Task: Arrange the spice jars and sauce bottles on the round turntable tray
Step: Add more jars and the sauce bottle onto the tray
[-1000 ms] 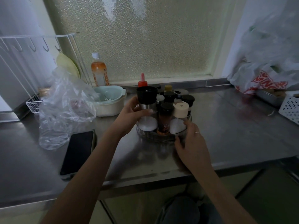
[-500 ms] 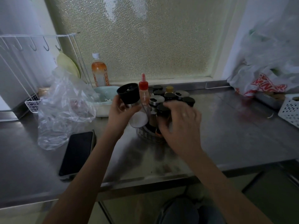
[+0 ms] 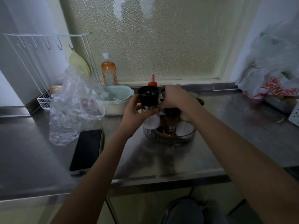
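Note:
A clear round turntable tray point(image 3: 169, 137) sits on the steel counter, crowded with several spice jars. My left hand point(image 3: 134, 113) grips a tall grinder point(image 3: 148, 98) with a black top, steel band and white contents, at the tray's left edge. My right hand point(image 3: 175, 98) reaches over the jars, fingers curled down on a dark-capped jar in the middle; which one it holds is hidden. An orange-labelled jar point(image 3: 169, 128) and a white-filled jar point(image 3: 184, 130) stand at the tray's front. A red squeeze bottle point(image 3: 152, 81) rises behind.
A black phone point(image 3: 87, 149) lies at the front left. A crumpled clear plastic bag point(image 3: 76, 107), a pale green tub point(image 3: 118, 101) and an orange drink bottle point(image 3: 108, 70) stand to the left. Shopping bags point(image 3: 271, 84) and a white basket point(image 3: 294, 113) fill the right.
My right hand went from the tray's front rim up over the jars, reaching further back. My left hand tilted the grinder out to the left, then brought it upright at the tray.

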`<state>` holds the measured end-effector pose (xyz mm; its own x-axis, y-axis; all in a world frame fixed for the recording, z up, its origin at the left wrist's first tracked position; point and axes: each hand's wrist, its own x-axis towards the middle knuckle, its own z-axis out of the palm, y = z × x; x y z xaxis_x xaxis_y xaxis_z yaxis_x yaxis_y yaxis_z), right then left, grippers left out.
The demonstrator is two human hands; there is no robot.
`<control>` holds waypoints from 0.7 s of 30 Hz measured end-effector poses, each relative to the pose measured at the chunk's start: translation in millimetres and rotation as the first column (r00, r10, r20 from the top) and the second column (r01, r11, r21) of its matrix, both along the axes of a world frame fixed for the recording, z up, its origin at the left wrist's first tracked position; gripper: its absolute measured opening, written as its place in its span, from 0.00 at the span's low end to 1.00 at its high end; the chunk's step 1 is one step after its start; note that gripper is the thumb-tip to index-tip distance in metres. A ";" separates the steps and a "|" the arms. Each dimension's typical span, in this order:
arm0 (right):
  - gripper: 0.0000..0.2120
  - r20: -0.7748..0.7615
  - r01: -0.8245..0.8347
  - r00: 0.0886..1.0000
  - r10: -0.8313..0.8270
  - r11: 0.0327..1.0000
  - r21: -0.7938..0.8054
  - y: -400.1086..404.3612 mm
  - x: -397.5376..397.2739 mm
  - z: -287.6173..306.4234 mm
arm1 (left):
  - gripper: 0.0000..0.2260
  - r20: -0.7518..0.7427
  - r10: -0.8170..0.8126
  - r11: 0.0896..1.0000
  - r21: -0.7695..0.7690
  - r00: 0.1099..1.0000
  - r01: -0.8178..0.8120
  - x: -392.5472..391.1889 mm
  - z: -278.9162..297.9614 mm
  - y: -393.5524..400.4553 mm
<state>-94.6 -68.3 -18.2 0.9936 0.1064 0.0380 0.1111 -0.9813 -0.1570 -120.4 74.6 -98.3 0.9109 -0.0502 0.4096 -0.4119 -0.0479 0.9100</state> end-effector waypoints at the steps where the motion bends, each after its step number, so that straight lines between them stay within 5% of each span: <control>1: 0.22 0.012 -0.008 1.000 0.008 0.999 0.046 -2.5 -2.3 4.3 | 0.31 -0.007 -0.008 1.000 0.001 1.000 0.008 1.7 -0.4 1.6; 4: 0.22 0.084 -0.019 0.996 0.004 0.984 0.176 -9.3 -7.8 17.0 | 0.30 -0.034 -0.074 0.997 0.021 0.997 0.074 7.1 0.3 3.4; 10: 0.27 -0.013 -0.015 1.000 0.016 0.995 0.103 -10.6 -1.3 18.8 | 0.28 -0.076 -0.191 0.974 0.106 0.979 0.198 16.8 6.3 1.5; 16: 0.27 -0.057 -0.010 0.998 0.016 0.995 0.102 -8.1 0.8 16.4 | 0.28 -0.155 -0.302 0.951 0.015 0.941 0.308 19.1 8.4 6.2; 21: 0.19 -0.051 -0.047 0.997 0.050 0.997 0.069 -9.2 -2.6 8.5 | 0.28 -0.177 -0.310 0.940 0.093 0.934 0.329 21.8 14.7 5.5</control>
<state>-97.2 -77.4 -9.7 0.9881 0.1537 -0.0057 0.1483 -0.9619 -0.2297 -98.6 80.0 -83.6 0.8906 -0.3891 0.2357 -0.2758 -0.0498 0.9599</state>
